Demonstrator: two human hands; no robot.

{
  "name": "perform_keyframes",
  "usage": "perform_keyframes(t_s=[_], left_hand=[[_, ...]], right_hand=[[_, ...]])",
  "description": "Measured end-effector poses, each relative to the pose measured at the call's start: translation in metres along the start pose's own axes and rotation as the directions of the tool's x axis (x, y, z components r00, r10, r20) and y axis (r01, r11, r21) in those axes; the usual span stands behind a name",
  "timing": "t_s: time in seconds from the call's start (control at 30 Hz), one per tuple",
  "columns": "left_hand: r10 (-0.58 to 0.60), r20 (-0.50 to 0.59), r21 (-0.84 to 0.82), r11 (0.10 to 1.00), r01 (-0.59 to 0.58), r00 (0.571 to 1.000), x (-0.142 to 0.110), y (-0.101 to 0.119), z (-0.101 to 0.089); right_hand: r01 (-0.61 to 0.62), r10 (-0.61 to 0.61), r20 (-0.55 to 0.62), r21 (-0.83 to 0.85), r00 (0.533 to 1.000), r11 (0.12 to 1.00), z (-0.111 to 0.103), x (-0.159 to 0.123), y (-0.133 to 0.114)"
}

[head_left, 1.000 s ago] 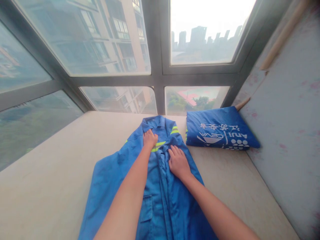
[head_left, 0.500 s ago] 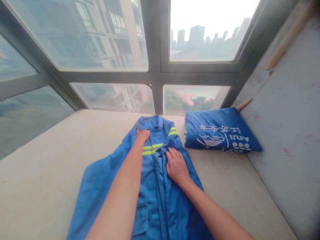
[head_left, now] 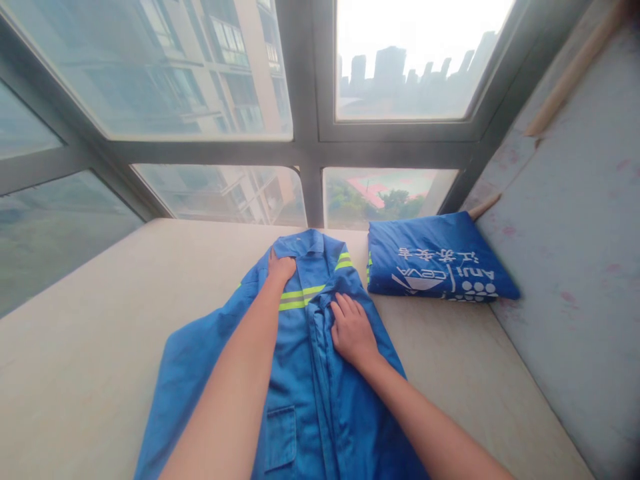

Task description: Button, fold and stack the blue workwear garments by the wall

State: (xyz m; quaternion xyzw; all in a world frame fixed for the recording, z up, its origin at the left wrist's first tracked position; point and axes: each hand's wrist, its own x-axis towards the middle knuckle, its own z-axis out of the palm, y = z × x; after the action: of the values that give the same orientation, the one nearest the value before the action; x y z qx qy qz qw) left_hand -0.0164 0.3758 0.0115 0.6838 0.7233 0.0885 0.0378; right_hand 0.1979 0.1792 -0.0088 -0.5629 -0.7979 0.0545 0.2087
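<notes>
A blue work jacket (head_left: 300, 373) with yellow-green reflective stripes lies spread out, front up, on a pale sill (head_left: 100, 333). My left hand (head_left: 281, 267) is at the jacket's collar, fingers curled into the fabric near the left shoulder. My right hand (head_left: 351, 329) lies flat on the right front panel beside the placket, fingers stretched out and together. A chest pocket shows lower on the jacket.
A second blue garment (head_left: 436, 265), folded with white lettering on top, lies at the back right against the wall. Large window panes (head_left: 310, 147) with a grey frame close off the back and left. A pale wall (head_left: 575, 253) rises on the right.
My left hand has slid from the reflective stripe up and left to the collar. The jacket's left side has spread a little further left. My right hand has hardly moved.
</notes>
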Motion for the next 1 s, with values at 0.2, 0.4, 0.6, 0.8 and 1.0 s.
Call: perform_keyframes(t_s=[0.2, 0.4, 0.6, 0.8, 1.0], left_hand=[[0.048, -0.017, 0.114, 0.992, -0.046, 0.999, -0.048, 0.018, -0.002], [0.308, 0.047, 0.104, 0.944, -0.312, 0.950, -0.070, 0.051, 0.005], [0.246, 0.088, 0.103, 0.962, -0.254, 0.965, -0.066, 0.057, 0.014], [0.280, 0.143, 0.085, 0.952, -0.294, 0.949, -0.101, 0.059, -0.026], [0.215, -0.032, 0.028, 0.976, -0.214, 0.976, -0.240, -0.016, -0.079]], right_hand=[[0.008, -0.008, -0.025, -0.010, 1.000, 1.000, 0.001, -0.001, 0.000], [0.008, -0.009, -0.021, -0.022, 1.000, 1.000, 0.003, -0.001, 0.000], [0.015, -0.016, -0.024, -0.022, 1.000, 1.000, 0.005, 0.000, 0.001], [0.017, -0.018, -0.032, -0.035, 0.999, 0.999, 0.005, -0.001, 0.002], [0.041, -0.044, -0.047, -0.061, 0.998, 0.997, 0.007, -0.005, 0.004]])
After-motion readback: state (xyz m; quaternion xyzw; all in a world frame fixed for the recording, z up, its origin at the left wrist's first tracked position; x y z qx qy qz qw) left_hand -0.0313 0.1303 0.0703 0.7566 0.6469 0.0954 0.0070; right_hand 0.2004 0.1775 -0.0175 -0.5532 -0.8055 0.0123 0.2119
